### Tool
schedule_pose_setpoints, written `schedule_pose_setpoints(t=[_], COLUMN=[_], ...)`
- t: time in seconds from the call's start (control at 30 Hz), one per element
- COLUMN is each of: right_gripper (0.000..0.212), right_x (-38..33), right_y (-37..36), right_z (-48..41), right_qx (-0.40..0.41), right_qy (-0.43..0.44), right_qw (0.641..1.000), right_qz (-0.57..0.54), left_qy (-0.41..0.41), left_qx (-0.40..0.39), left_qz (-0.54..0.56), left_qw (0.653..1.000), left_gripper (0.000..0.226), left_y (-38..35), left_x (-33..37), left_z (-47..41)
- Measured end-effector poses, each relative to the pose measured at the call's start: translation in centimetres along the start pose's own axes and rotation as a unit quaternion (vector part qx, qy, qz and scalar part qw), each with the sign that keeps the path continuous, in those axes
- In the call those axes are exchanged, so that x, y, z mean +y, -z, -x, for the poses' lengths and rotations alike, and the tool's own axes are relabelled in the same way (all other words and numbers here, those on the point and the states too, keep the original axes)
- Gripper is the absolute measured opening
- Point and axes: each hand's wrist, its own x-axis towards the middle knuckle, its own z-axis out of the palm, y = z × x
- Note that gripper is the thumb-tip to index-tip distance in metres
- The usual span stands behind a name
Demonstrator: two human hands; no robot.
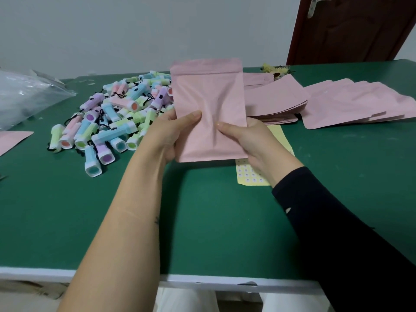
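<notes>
The pouch (208, 109), pink and flat, is being held upright over the table (202, 210), its zip strip pointing up and a few creases running down its middle. The left hand (166, 134) is gripping its lower left edge, thumb (191, 117) pressing on the front and the fingers curling behind, out of sight. The right hand (252, 140) is pinching the lower right edge the same way, its thumb (227, 129) lying across the front, so both hands are closing on the pouch from opposite sides. The left forearm is bare, while a dark sleeve (337, 233) is covering the right one. Just under the right hand, a yellow sticker sheet (249, 174) is lying flat on the green top, partly hidden by the pouch and the wrist. Behind and left of the pouch, a pile of pastel torches (117, 118) with black cords is spreading across the table. To the right, a stack (272, 102) of the same pink pouches is sitting near the sticker sheet, and a fanned second stack (351, 102) is lying further right. A clear plastic bag (24, 95) is resting at the far left, with one more pink corner (11, 140) showing below it at the edge. A dark red door (351, 28) is standing beyond the table's far right corner.
</notes>
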Motion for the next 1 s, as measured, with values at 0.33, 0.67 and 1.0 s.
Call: schedule_pose_setpoints(t=[0.33, 0.67, 1.0], right_gripper=[0.022, 0.011, 0.022], right_x=[-0.4, -0.1, -1.1], right_y=[0.6, 0.9, 2.6], right_z=[-0.2, 0.0, -0.4], right_qx=[0.029, -0.048, 0.019], right_qy=[-0.001, -0.019, -0.008], right_qw=[0.999, 0.987, 0.972], right_qz=[0.041, 0.153, 0.234], left_qy=[0.026, 0.010, 0.030], left_qx=[-0.036, 0.044, 0.149], left_qz=[-0.120, -0.050, -0.368], left_qw=[0.992, 0.998, 0.918], left_gripper=[0.023, 0.021, 0.037], left_y=[-0.1, 0.2, 3.3], left_x=[-0.8, -0.1, -0.3], left_z=[-0.1, 0.1, -0.5])
